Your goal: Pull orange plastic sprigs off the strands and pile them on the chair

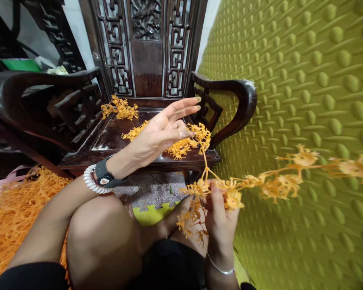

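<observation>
My left hand [166,127] is raised over the chair seat; its thumb and forefinger pinch a small orange plastic flower piece [201,137] while the other fingers stretch out. A thin orange stem runs from it down to my right hand [220,219], which is closed on a bunch of the same orange pieces [226,193] above my lap. A strand of joined orange flowers [305,169] stretches from that bunch out to the right, along the green wall.
A dark carved wooden chair [109,139] stands in front, with heaps of orange pieces [121,108] on its seat. A big pile of orange scrap strands [15,217] lies on the floor at left. A green padded wall [305,80] fills the right. My knee [99,229] is raised.
</observation>
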{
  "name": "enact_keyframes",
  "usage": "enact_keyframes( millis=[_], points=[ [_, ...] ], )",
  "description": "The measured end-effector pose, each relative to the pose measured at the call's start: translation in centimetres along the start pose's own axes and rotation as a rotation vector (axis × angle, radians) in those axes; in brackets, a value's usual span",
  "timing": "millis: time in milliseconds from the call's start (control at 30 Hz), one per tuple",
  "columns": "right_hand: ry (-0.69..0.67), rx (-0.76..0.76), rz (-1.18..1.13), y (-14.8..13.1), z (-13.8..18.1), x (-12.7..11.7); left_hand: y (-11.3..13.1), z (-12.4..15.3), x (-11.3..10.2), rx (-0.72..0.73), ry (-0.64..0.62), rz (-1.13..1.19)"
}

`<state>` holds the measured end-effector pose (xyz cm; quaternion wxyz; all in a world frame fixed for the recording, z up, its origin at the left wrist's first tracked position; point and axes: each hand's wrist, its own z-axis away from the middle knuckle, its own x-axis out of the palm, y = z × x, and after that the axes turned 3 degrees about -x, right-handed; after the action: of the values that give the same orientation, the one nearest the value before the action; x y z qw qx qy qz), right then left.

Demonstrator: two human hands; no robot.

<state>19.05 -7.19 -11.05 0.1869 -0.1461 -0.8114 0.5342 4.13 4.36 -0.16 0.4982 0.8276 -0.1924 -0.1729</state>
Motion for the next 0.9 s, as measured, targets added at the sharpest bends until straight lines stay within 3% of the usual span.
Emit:
enact_keyframes(
  millis=[533, 900],
  points=[
    [0.099, -0.008, -0.027, 0.3, 0.3, 0.1, 2.0, 1.0, 0.2, -0.003, -0.053, -0.103],
    [0.034, -0.091, 0.119, 0.4, 0.4, 0.3, 1.0, 1.3, 0.1, 0.035, -0.003, -0.171]
  ],
)
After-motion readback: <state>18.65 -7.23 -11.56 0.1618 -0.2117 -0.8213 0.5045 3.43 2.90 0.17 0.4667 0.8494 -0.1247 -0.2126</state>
